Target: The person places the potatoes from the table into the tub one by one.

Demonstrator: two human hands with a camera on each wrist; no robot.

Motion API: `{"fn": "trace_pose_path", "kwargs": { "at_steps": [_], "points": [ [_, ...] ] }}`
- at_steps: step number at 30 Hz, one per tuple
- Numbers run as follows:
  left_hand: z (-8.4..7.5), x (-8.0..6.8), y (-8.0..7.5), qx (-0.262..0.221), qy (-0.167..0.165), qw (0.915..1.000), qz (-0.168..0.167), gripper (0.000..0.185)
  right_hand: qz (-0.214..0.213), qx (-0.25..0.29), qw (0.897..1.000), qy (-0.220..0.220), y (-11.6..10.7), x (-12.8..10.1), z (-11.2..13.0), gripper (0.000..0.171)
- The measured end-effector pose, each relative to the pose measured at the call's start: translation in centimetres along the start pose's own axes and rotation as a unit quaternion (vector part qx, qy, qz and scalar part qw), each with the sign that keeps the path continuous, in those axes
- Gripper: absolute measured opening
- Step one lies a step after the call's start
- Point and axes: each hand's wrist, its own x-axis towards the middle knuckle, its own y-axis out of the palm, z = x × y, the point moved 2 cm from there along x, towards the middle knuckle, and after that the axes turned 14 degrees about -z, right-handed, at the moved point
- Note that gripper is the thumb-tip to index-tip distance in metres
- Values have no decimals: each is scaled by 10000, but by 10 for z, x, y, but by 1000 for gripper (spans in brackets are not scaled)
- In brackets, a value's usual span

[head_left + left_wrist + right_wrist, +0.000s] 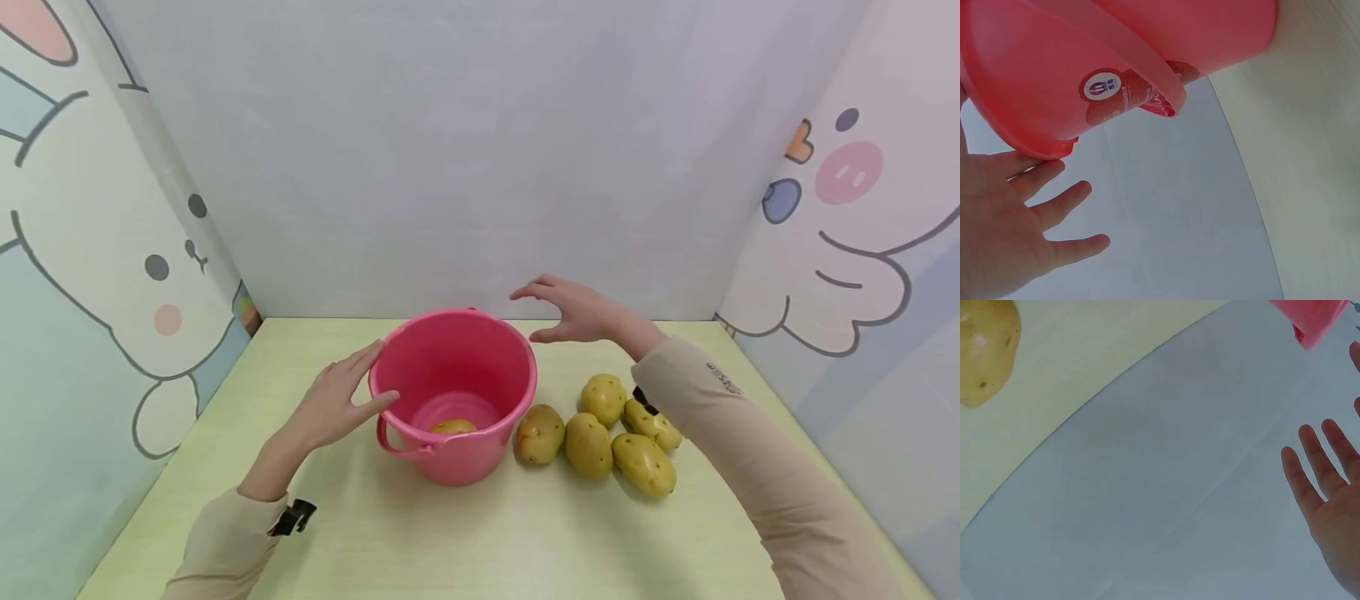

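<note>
A pink bucket (453, 467) stands upright on the table, its handle hanging down at the front left. Inside, at the bottom, part of a yellow potato (453, 426) shows. My left hand (335, 402) is at the bucket's left rim, thumb reaching over the opening; in the left wrist view its straight, spread fingers (1063, 206) touch the rim from outside. Raised beyond the bucket's right side, my right hand (581, 312) holds nothing, its fingers (1319, 459) extended and apart from the rim. Several potatoes (588, 446) lie together to the right of the bucket.
The pale wooden table (480, 542) ends at a grey-white back wall (480, 167). Cartoon-printed side panels, a rabbit (150, 225) on the left and a pig (885, 100) on the right, border it. My right forearm (742, 450) passes over the table's right side, near the potatoes.
</note>
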Motion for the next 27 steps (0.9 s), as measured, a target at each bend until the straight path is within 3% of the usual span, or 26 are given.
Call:
{"fn": "trace_pose_path", "kwargs": {
  "at_steps": [12,27],
  "points": [
    [2,0,1,-21,51,10000,-41,79,-108,-442,9987,-208,-2,-39,-28,59],
    [2,1,1,-49,-1,10000,-7,81,42,-687,9976,58,19,-76,-59,60]
  ]
}}
